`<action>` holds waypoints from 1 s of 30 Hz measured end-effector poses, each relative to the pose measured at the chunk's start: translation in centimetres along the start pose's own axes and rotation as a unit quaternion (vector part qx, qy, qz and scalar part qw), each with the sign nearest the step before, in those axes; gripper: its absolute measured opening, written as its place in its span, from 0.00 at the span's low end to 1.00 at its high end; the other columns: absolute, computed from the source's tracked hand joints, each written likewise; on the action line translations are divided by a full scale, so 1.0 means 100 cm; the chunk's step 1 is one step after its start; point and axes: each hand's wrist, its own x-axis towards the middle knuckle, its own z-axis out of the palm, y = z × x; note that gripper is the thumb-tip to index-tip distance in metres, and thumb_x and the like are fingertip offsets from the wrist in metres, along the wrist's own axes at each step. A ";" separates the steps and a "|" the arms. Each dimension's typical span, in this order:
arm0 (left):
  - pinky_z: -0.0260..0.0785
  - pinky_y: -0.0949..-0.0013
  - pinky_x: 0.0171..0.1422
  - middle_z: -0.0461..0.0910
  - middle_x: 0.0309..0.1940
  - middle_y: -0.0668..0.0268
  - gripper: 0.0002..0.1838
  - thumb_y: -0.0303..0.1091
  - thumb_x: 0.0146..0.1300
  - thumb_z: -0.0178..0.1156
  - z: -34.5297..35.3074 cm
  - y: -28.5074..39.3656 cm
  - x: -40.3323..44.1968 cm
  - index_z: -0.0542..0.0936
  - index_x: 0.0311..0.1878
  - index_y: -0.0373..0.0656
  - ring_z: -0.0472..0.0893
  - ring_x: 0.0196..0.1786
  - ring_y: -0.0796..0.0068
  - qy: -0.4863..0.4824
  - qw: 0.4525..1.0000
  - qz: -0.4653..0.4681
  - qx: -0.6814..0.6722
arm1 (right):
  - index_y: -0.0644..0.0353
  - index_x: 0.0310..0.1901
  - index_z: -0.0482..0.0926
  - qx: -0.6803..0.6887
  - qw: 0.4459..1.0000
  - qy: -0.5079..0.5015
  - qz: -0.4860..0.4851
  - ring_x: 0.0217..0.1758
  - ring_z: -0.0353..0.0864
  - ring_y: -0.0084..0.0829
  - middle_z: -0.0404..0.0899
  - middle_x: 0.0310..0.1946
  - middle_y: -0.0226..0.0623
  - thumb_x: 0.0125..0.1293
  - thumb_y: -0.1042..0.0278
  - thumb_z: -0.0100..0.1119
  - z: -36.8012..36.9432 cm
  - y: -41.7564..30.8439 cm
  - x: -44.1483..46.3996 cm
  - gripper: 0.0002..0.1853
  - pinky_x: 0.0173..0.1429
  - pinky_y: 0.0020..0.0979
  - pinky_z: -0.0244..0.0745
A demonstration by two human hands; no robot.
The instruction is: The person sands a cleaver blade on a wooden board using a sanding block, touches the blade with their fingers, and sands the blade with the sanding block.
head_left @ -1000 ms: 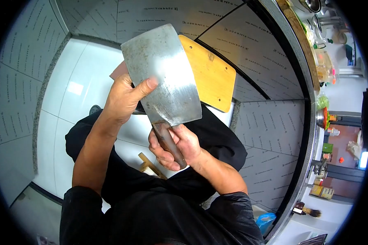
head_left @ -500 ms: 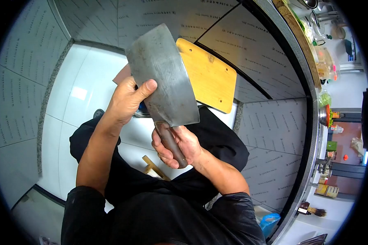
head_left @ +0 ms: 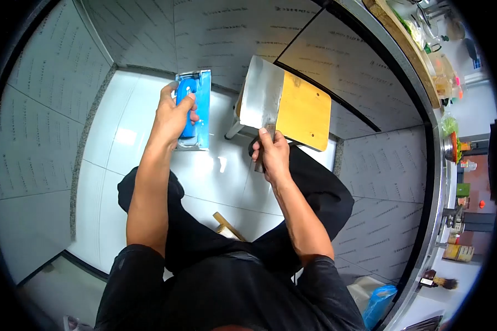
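We have the cleaver (head_left: 258,99) in front of us, its broad metal blade over the left part of the stool (head_left: 305,110) seat; whether the blade rests on the wood, we cannot tell. Its long axis runs away from our body, the blade end pointing forward towards the cabinets (head_left: 221,38) and the handle pointing back to our lap. Our right hand (head_left: 273,151) is closed round that handle, thumb laid along it near the base of the blade

To the left of the cleaver and apart from it, our left hand (head_left: 176,116) is wrapped round the raised handle of a flat blue tool (head_left: 202,113), fingers curled under and thumb on top. The tool's long axis also runs forward, almost in line with the cleaver's, above the white tiled floor (head_left: 121,116)

Nearer us, a piece of wood (head_left: 226,225) shows between our knees, in black trousers (head_left: 320,190)

On our right runs the counter (head_left: 437,193). Along it we see plastic bottles (head_left: 442,74) at the far end, then a metal bowl (head_left: 449,148) with something orange and green at its mouth, too small to name. Closer stand a yellow-labelled jar (head_left: 459,252), its contents hidden, and a brush (head_left: 444,282). Below the counter sits a blue plastic bag (head_left: 378,306), and we cannot see inside it
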 end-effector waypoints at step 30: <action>0.76 0.77 0.33 0.80 0.33 0.62 0.28 0.32 0.71 0.61 0.011 -0.005 0.007 0.66 0.65 0.23 0.80 0.29 0.80 -0.050 0.994 0.004 0.095 | 0.69 0.46 0.75 0.057 0.996 0.023 0.070 0.21 0.79 0.31 0.78 0.26 0.40 0.75 0.53 0.53 0.013 0.062 0.072 0.21 0.28 0.34 0.78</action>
